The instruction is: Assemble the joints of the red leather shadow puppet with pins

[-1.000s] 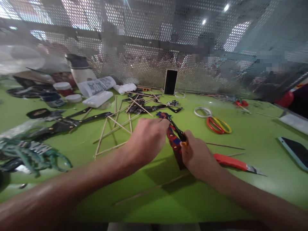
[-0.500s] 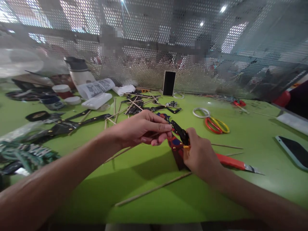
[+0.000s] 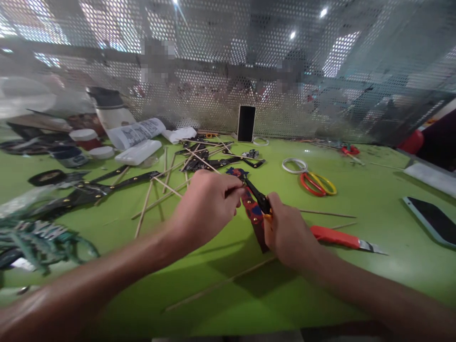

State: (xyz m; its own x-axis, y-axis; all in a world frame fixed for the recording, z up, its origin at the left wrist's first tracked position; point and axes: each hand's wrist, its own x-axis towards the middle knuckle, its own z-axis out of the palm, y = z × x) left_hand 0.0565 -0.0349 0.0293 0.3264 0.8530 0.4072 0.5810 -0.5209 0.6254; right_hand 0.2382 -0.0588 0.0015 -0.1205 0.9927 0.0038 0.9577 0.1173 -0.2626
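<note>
My right hand (image 3: 288,232) is wrapped round orange-handled pliers (image 3: 261,199), whose black jaws point up and left. At the tip of the jaws, the fingers of my left hand (image 3: 212,202) are pinched together; whatever lies between them is hidden or too small to name. Just behind and below the jaws is a red strip with blue patches and gold studs (image 3: 254,216), partly covered by the pliers and my right hand. A thin wooden stick (image 3: 217,285) lies on the green table (image 3: 142,289) in front of my hands.
Black studded pieces (image 3: 199,161) and several thin sticks are heaped behind my left hand. To the right lie a red-handled craft knife (image 3: 338,237), coloured rings (image 3: 317,184) and a phone (image 3: 432,221). Another phone (image 3: 246,123) leans against the perforated screen (image 3: 206,71). Paint pots (image 3: 85,138) stand left.
My left hand has turned over, its back now upward and its fingers curled tighter at the jaws. The pliers have stayed in my right hand. The whole view has shifted slightly.
</note>
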